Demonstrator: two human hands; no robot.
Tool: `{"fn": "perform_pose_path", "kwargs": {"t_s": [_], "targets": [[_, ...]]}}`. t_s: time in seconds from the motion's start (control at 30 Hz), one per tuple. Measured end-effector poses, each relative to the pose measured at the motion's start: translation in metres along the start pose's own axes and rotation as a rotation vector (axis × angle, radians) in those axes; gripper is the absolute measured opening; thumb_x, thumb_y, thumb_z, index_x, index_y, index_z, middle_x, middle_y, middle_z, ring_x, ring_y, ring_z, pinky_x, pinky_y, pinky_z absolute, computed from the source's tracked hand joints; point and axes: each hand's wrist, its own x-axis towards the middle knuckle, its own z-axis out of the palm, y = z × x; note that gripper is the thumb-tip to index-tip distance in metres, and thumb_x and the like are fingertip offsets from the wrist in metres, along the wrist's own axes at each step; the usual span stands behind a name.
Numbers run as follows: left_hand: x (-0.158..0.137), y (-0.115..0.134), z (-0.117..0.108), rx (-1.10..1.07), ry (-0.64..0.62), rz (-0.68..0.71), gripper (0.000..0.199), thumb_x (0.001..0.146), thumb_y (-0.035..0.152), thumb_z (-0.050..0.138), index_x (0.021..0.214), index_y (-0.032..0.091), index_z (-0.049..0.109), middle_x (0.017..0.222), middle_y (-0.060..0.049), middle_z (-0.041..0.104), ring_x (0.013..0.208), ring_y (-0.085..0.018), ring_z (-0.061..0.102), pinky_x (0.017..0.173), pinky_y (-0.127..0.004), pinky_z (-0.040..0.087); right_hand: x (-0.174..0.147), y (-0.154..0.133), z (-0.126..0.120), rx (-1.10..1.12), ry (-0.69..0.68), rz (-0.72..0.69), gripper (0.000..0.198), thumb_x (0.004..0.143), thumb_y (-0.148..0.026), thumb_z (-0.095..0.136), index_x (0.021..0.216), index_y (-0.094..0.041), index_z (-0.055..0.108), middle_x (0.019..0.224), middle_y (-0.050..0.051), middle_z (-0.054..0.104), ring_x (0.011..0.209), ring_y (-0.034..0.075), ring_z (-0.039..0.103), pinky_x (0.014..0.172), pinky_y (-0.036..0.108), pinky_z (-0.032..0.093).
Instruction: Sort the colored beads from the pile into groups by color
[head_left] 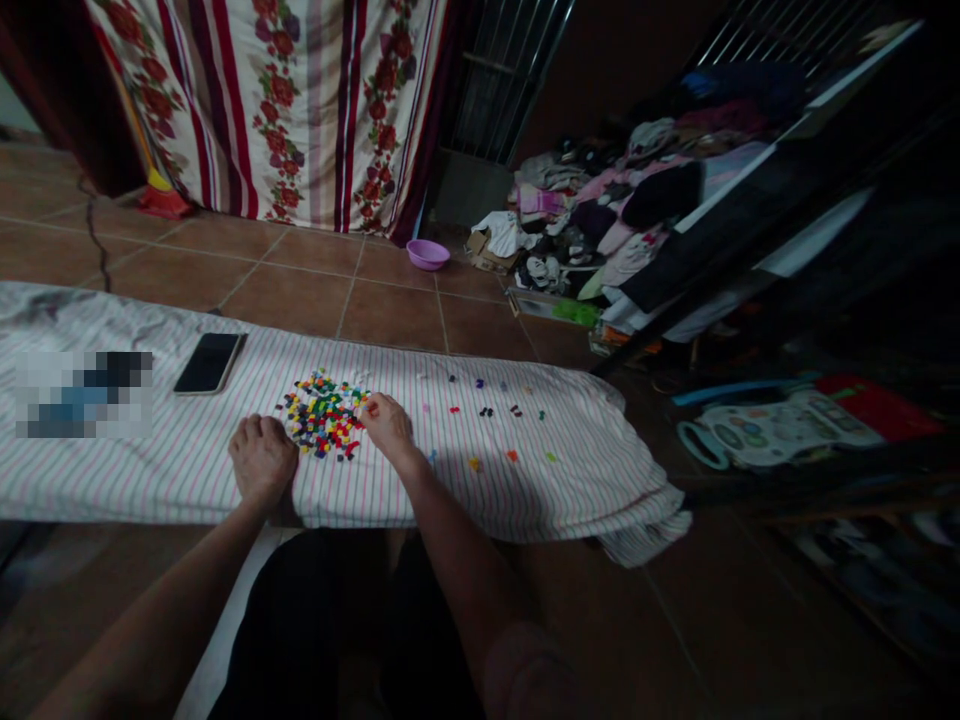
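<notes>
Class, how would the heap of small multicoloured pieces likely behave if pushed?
The heap of small multicoloured pieces would probably spread, since its edges look loose. Each piece is likely light, being tiny beside the bare right hand. The white striped cloth might ruck up underneath, given the folds at its end.

The mixed bits [324, 412] are red, yel, grn, blu, wht, blk & gray. Then red bits [454, 409], blk bits [487, 412], orng bits [511, 455], yel bits [474, 464] & a lt grn bit [550, 457]. The cloth [540, 490] is wht w/ pink & gray-grn stripes. The phone [206, 363] is blk w/ a pale edge. The curtain [281, 100] has red flowers & dk red stripes on cream. The bowl [427, 256] is purple; the floor [289, 290] is brown w/ pale lines.
</notes>
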Motion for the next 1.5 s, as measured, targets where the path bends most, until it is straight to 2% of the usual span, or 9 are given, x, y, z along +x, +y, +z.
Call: {"fn": "perform_pose_path", "kwargs": {"t_s": [0.2, 0.33, 0.53, 0.9, 1.13, 1.33, 1.5], "targets": [[-0.001, 0.000, -0.001, 0.033, 0.010, 0.004, 0.029, 0.090, 0.025, 0.031, 0.104, 0.014, 0.054, 0.113, -0.018, 0.056, 0.117, -0.032, 0.046, 0.096, -0.045, 0.036, -0.027, 0.043, -0.016, 0.077, 0.125, 0.004, 0.015, 0.079, -0.012, 0.055, 0.088, -0.021, 0.062, 0.089, 0.001, 0.065, 0.081, 0.014, 0.060, 0.080, 0.024, 0.046], [-0.001, 0.001, -0.003, 0.024, -0.009, 0.005, 0.029, 0.090, 0.026, 0.031, 0.103, 0.013, 0.054, 0.111, -0.018, 0.056, 0.116, -0.032, 0.047, 0.097, -0.046, 0.036, -0.050, 0.079, -0.033, 0.104, 0.211, 0.034, 0.023, 0.080, -0.013, 0.051, 0.095, -0.020, 0.067, 0.091, 0.004, 0.066, 0.081, 0.015, 0.062, 0.078, 0.025, 0.049], [-0.001, 0.003, -0.007, 0.003, -0.022, -0.013, 0.027, 0.089, 0.024, 0.035, 0.103, 0.013, 0.055, 0.110, -0.019, 0.057, 0.113, -0.035, 0.049, 0.095, -0.050, 0.037, -0.079, 0.111, -0.042, 0.026, 0.213, 0.038, 0.030, 0.080, -0.010, 0.049, 0.095, -0.019, 0.073, 0.094, 0.006, 0.071, 0.090, 0.018, 0.065, 0.086, 0.029, 0.050], [-0.001, 0.004, -0.006, 0.058, 0.006, -0.012, 0.027, 0.088, 0.023, 0.038, 0.102, 0.012, 0.057, 0.107, -0.019, 0.060, 0.106, -0.034, 0.053, 0.089, -0.048, 0.040, -0.098, 0.111, -0.035, -0.095, 0.152, -0.008, 0.030, 0.090, -0.010, 0.046, 0.105, -0.016, 0.072, 0.102, 0.010, 0.069, 0.099, 0.019, 0.062, 0.093, 0.031, 0.048], [0.000, 0.006, -0.010, 0.074, -0.021, -0.019, 0.029, 0.089, 0.023, 0.036, 0.102, 0.009, 0.058, 0.107, -0.020, 0.060, 0.106, -0.033, 0.054, 0.087, -0.045, 0.039, -0.104, 0.112, -0.031, -0.093, 0.143, -0.024, 0.029, 0.092, -0.019, 0.053, 0.117, -0.019, 0.069, 0.105, 0.009, 0.066, 0.101, 0.019, 0.060, 0.093, 0.031, 0.048], [0.000, 0.005, -0.009, 0.069, -0.003, -0.005, 0.028, 0.087, 0.022, 0.039, 0.104, 0.011, 0.058, 0.107, -0.020, 0.061, 0.105, -0.034, 0.055, 0.086, -0.048, 0.040, -0.105, 0.112, -0.030, -0.067, 0.136, -0.070, 0.025, 0.094, -0.021, 0.053, 0.109, -0.017, 0.072, 0.104, 0.009, 0.066, 0.101, 0.020, 0.060, 0.093, 0.032, 0.048], [0.000, 0.001, -0.002, 0.085, 0.024, 0.009, 0.029, 0.089, 0.024, 0.035, 0.102, 0.010, 0.058, 0.106, -0.020, 0.060, 0.104, -0.034, 0.054, 0.086, -0.046, 0.041, -0.105, 0.113, -0.030, -0.068, 0.121, -0.086, 0.023, 0.087, -0.022, 0.064, 0.109, -0.017, 0.072, 0.105, 0.009, 0.066, 0.101, 0.021, 0.060, 0.094, 0.035, 0.048]]}}
